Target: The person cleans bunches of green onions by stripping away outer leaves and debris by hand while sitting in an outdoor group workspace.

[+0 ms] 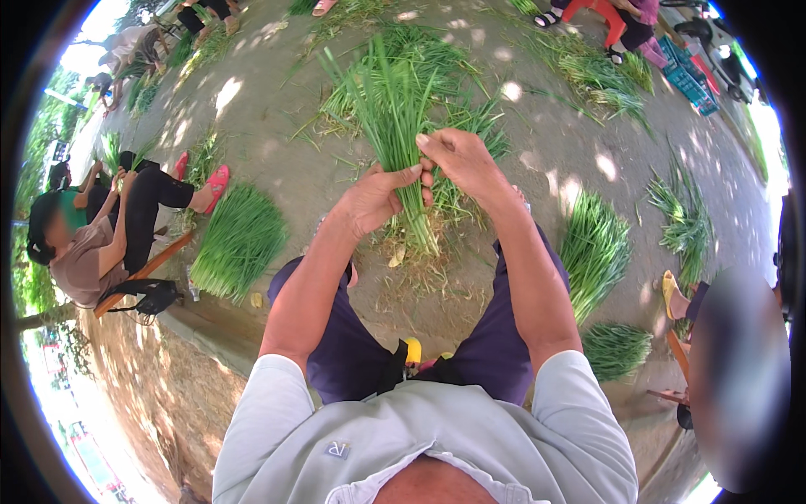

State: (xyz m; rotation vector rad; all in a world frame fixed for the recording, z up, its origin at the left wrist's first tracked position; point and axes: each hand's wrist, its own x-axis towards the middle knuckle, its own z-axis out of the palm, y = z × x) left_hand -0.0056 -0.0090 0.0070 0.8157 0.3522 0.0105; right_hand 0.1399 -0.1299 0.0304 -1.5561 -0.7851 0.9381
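Note:
My left hand [382,196] is wrapped around the lower part of a bunch of long green chives [393,120]. Its leaves fan upward and its pale root ends point down between my knees. At the right edge of the bunch, my right hand [458,154] has thumb and bent fingers pinched against the stalks, close to my left fingertips. Just beyond both hands, a loose heap of chives [415,53] lies on the ground. Dry trimmings [422,277] are strewn below the root ends.
Neat chive piles flank me, one at left [239,242], two at right [595,252] [617,351]. A person [94,252] sits on a wooden bench [145,271] at left. Loose chives [680,214] lie farther right. A teal crate [686,79] stands at upper right, near other seated people.

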